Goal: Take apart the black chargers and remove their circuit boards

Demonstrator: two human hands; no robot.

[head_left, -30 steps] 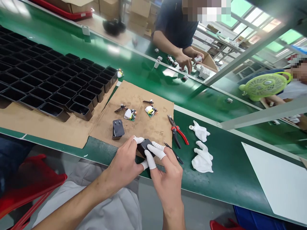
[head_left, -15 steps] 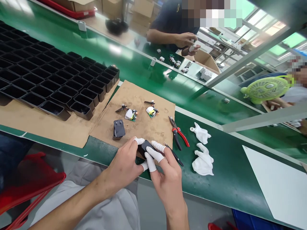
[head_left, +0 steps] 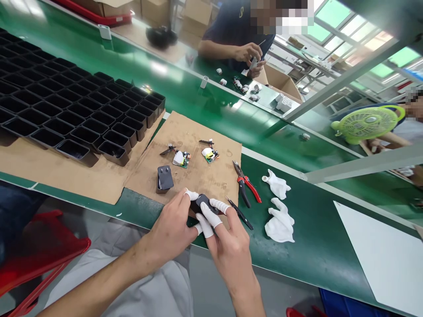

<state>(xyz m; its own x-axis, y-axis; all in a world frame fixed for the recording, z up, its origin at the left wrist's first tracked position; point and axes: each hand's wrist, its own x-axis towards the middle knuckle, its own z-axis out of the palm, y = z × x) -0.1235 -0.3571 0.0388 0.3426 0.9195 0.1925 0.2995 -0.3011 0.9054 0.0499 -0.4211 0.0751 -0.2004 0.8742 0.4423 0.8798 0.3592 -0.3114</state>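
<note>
**A:** On the green workbench (head_left: 307,259), what do I have, biggest thing first?

**B:** At far left, a large black compartment tray (head_left: 66,114) sits on cardboard. Beside it lies a brown cardboard mat (head_left: 198,176). On the mat are one black charger (head_left: 164,178) and two small circuit boards (head_left: 181,158) (head_left: 209,154). Just off the mat's right edge lie red-handled pliers (head_left: 246,184), then two crumpled white gloves (head_left: 279,220). Across the belt, another person (head_left: 238,31) handles a small part.

**A:** And my hands?

**B:** Both meet at the mat's near edge. My left hand (head_left: 172,229) and right hand (head_left: 231,251) are closed together around a small black charger casing (head_left: 201,203), pinched by fingertips in white rubber cots. It is held just above the mat, near the bench's front edge.

**A:** What could go wrong?

**B:** In my judgement, the smooth cots could slip on the glossy plastic. The casing would then drop over the front edge into my lap or onto the floor. Black tweezers (head_left: 240,213) lie touching-close to my right fingers, so a sideways move could knock them off too. Squeezing unevenly might pop the shell halves apart.
</note>
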